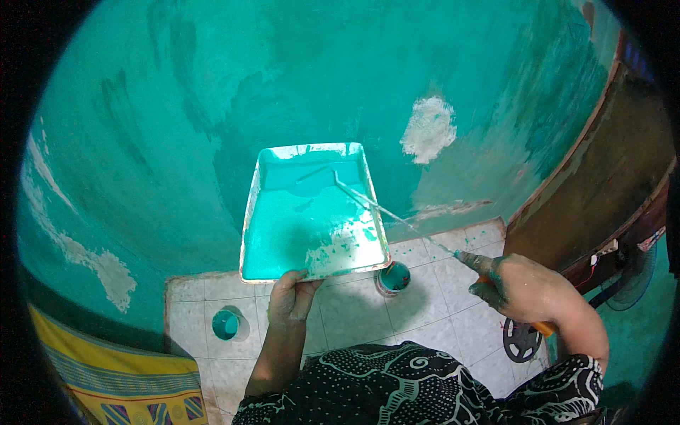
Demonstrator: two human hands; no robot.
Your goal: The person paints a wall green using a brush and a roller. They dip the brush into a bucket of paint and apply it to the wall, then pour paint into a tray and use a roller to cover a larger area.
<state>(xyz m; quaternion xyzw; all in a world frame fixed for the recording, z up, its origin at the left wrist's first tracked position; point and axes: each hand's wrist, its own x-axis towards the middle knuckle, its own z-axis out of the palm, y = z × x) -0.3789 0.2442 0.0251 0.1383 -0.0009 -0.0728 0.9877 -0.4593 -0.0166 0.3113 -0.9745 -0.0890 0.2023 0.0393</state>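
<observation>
My left hand (294,297) grips the near edge of a white plastic paint tray (247,223), held up in front of the wall. Teal paint (297,212) covers much of the tray's inside. My right hand (512,287), smeared with paint, is shut on the orange handle of a paint roller (393,215). The roller's metal rod reaches over the tray's right side, and its head lies in the paint at the far end, mostly hidden.
Behind the tray rises a teal wall (329,69) with a white patch (430,129). Two paint containers (393,280) (228,325) stand on the tiled floor. A yellow patterned cloth (122,377) lies lower left; a fan (632,276) is at right.
</observation>
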